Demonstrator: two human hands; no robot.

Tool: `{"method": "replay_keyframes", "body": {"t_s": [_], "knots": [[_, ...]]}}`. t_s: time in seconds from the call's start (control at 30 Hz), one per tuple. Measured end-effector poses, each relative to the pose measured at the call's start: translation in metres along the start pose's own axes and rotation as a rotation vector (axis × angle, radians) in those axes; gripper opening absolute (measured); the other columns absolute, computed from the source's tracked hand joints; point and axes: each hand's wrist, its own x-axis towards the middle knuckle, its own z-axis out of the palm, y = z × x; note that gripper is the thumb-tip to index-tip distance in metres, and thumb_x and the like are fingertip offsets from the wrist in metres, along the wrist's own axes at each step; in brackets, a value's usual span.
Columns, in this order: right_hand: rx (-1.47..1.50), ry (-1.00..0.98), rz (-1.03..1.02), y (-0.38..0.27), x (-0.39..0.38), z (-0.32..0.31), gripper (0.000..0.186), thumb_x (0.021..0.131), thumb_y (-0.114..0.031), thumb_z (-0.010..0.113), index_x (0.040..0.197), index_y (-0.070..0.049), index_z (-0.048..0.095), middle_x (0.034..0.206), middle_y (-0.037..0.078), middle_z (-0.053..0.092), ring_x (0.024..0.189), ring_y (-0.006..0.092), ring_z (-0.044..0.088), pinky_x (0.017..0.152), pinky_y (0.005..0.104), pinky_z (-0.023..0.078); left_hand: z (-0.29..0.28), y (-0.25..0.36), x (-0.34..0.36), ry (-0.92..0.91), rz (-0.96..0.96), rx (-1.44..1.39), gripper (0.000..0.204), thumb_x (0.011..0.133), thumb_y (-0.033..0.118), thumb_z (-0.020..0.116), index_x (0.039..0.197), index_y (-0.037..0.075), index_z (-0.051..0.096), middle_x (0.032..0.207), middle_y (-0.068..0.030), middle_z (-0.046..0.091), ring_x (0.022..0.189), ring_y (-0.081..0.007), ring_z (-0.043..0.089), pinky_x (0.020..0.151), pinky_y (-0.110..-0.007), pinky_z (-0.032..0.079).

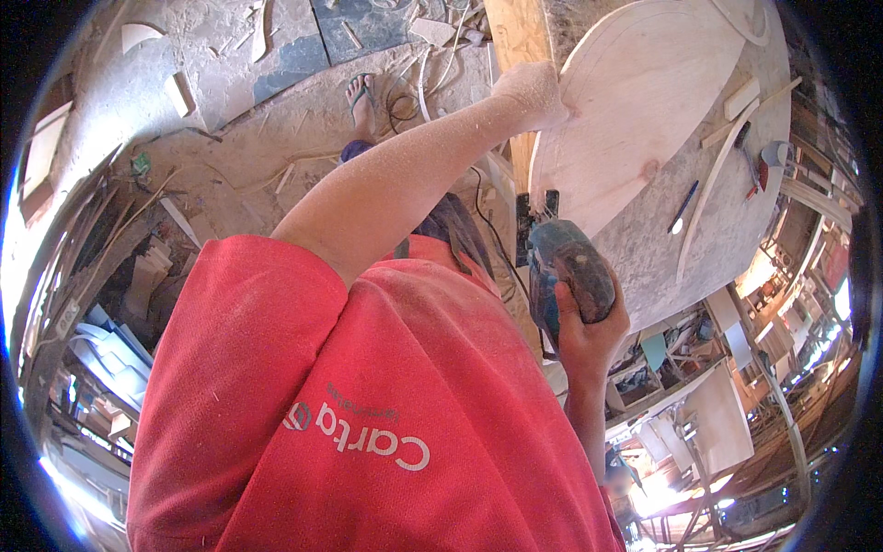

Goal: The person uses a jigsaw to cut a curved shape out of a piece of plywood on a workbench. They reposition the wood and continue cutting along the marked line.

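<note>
The right hand (593, 327) clasped a dark teal-and-black power tool (549, 262) beside a pale, rounded plywood board (635, 110) on a dusty grey tabletop (727, 235); the left hand (533, 96) met the board's rim, its grip unclear — slackness there could have let it slip.

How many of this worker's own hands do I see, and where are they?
2. The left hand is at the edge of the pale wooden board, its fingers mostly hidden; the right hand grips the dark power tool.
</note>
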Motion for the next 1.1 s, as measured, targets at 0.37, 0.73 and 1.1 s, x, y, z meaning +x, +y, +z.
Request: {"method": "replay_keyframes", "body": {"t_s": [0.37,0.73,1.1], "knots": [[0.02,0.007,0.033,-0.005,0.002,0.001,0.058,0.085,-0.011,0.086,0.137,0.004,0.062,0.121,0.02,0.074,0.115,0.0258,0.071,0.1,0.0385,0.054,0.002,-0.001,0.003,-0.011,-0.02,-0.015,0.072,0.081,0.057,0.084,0.116,-0.005,0.074,0.107,-0.0234,0.077,0.106,-0.0373,0.075,0.09,-0.044,0.061],[0.042,0.008,-0.001,-0.008,0.004,0.004,0.057,0.086,-0.009,0.085,0.137,0.004,0.062,0.119,0.019,0.075,0.113,0.0246,0.072,0.099,0.0375,0.055,0.013,-0.009,0.009,0.115,0.052,0.044,0.063,0.083,0.057,0.081,0.099,-0.003,0.079,0.08,-0.0173,0.076,0.081,-0.0314,0.078,0.077,-0.042,0.061],[0.028,0.016,-0.006,-0.006,0.006,0.005,0.056,0.086,-0.012,0.085,0.136,0.002,0.063,0.119,0.019,0.075,0.113,0.025,0.072,0.1,0.0389,0.055,0.004,-0.005,0.007,-0.018,-0.003,-0.007,0.071,0.083,0.057,0.082,0.121,-0.002,0.073,0.108,-0.0212,0.077,0.105,-0.0354,0.075,0.089,-0.044,0.061]]}}
